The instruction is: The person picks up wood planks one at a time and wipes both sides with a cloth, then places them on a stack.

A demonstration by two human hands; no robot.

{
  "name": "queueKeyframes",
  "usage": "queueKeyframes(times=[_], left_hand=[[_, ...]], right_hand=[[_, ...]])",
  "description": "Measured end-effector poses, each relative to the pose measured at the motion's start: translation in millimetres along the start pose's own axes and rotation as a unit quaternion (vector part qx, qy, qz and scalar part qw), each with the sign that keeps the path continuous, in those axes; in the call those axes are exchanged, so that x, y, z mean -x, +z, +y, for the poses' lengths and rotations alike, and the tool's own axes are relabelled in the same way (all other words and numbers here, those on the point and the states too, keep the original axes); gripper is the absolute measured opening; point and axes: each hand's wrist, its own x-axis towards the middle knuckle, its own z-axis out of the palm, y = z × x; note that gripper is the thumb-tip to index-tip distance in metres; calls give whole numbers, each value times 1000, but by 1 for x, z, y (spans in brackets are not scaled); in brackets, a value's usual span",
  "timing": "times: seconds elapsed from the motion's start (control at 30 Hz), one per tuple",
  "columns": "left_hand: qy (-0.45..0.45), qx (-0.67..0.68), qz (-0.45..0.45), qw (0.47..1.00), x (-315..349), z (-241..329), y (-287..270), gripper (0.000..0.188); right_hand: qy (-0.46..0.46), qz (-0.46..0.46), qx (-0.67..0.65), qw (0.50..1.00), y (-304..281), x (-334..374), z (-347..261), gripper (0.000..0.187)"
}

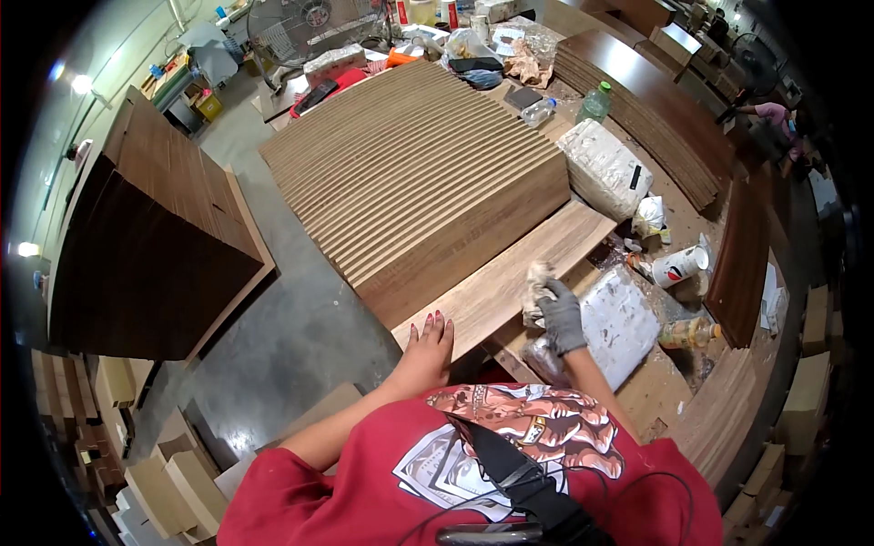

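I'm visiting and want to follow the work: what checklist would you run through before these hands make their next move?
1. Left hand on the wood-grain board: ok, fingers spread near its left end.
2. Right hand holding the crumpled cloth: ok.
3. Both hands gloved: not ok, only the right wears a grey glove.
4. Hands apart from the stack of boards: ok.
5. Cloth clean underneath: cannot tell, its underside is hidden.

Red printed shirt [364, 487], black buckled strap [517, 478], grey right glove [563, 318], red-painted left nails [429, 318]
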Motion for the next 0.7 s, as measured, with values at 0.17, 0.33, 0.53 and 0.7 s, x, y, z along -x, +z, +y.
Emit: queueKeyframes(times=[0.17, 0.33, 0.53, 0.7], left_hand=[[40, 158, -17, 986, 0, -21, -29, 74], [73, 123, -38, 989, 2, -24, -25, 82], [111, 115, -62, 985, 11, -23, -22, 86], [123, 161, -66, 977, 40, -32, -12, 90]], right_hand=[[64, 186, -403, 894, 33, 38, -24, 34], [76, 150, -427, 889, 100, 23, 8, 26], [134, 258, -339, 895, 103, 0, 13, 42], [163, 230, -339, 897, 100, 29, -6, 30]])
